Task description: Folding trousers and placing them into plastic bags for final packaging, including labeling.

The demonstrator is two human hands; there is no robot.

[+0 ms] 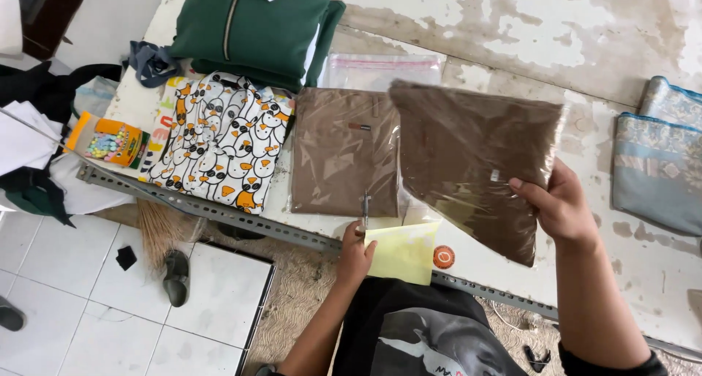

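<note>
Head | right hand [559, 208] grip grasping bagged brown garment [475, 164] | left hand [356, 253] pinching yellow paper [402, 252]

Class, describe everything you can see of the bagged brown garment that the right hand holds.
The bagged brown garment is a folded dark brown cloth sealed in clear, glossy plastic. It is flat, roughly square, tilted and lifted above the worn white table. The right hand grips its right edge. It overlaps a similar lighter brown packet lying flat.

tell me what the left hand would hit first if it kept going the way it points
The left hand points up across the table edge, at the small metal tool by its fingertips. Straight beyond that lies the bagged brown garment flat on the table, though depth is hard to judge.
</note>
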